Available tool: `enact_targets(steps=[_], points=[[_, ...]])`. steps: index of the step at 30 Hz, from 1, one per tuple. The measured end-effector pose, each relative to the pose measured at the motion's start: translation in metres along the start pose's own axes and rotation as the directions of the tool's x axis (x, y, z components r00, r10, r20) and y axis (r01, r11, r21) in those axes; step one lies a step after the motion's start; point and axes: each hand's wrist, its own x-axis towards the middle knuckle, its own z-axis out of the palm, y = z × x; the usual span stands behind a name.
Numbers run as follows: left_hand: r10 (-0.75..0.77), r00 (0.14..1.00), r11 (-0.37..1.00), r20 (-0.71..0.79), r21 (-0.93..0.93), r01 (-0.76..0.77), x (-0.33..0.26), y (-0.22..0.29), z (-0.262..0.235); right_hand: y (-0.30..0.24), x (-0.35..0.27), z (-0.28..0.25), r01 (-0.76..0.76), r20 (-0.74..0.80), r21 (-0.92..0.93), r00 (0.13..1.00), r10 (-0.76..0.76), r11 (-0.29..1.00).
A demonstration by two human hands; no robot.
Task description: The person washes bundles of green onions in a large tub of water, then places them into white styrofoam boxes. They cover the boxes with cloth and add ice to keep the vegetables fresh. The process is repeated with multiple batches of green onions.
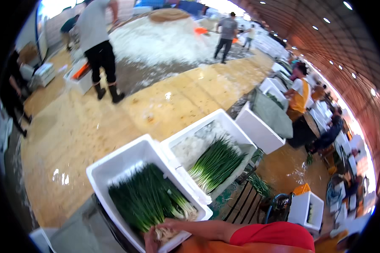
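A white foam box point(98, 168) stands at the lower middle, filled with dark green spring onions point(135, 194), their white root ends toward me. At the box's near end, my right hand point(171, 225) reaches in from the right, its fingers closed over the white ends. My left hand point(151, 241) is closed around the same bunch beside it, by the near left wall, partly cut off by the lower edge. Beside this box on the right, a second white foam box point(171, 142) holds crushed ice point(194, 143) with a bunch of spring onions point(217, 164) on top.
A foam box under a grey cloth point(272, 111) stands to the right. A dark slatted rack point(244, 202) lies below, near another foam box point(310, 211). Ahead, people with shovels point(201, 30) stand around a big ice heap point(152, 40) on wet yellowish flooring. Workers line the right.
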Motion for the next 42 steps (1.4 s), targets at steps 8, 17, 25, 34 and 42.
enact_targets(steps=[8, 17, 25, 34, 42], points=[[0.129, 0.951, 0.982, 0.282, 0.094, -0.161, -0.045, 0.025, 0.018, -0.061, -0.013, -0.015, -0.051, -0.183, -0.279, 0.983, -0.001, 0.959], [0.193, 0.924, 0.957, 0.329, 0.146, -0.252, -0.116, 0.038, 0.020, -0.090, -0.067, -0.018, 0.114, -0.237, -0.218, 0.957, -0.166, 0.969], [0.212, 0.909, 0.945, 0.358, 0.162, -0.284, -0.142, 0.032, 0.001, -0.100, -0.116, -0.020, 0.274, -0.256, -0.164, 0.916, -0.309, 0.948], [0.275, 0.806, 0.862, 0.524, 0.236, -0.448, -0.120, 0.009, 0.032, -0.070, -0.220, -0.027, 0.491, -0.279, -0.079, 0.825, -0.492, 0.868], [0.080, 0.695, 0.868, 0.714, 0.293, -0.401, -0.253, -0.103, 0.219, 0.045, -0.364, -0.040, 0.716, -0.394, 0.037, 0.652, -0.648, 0.697]])
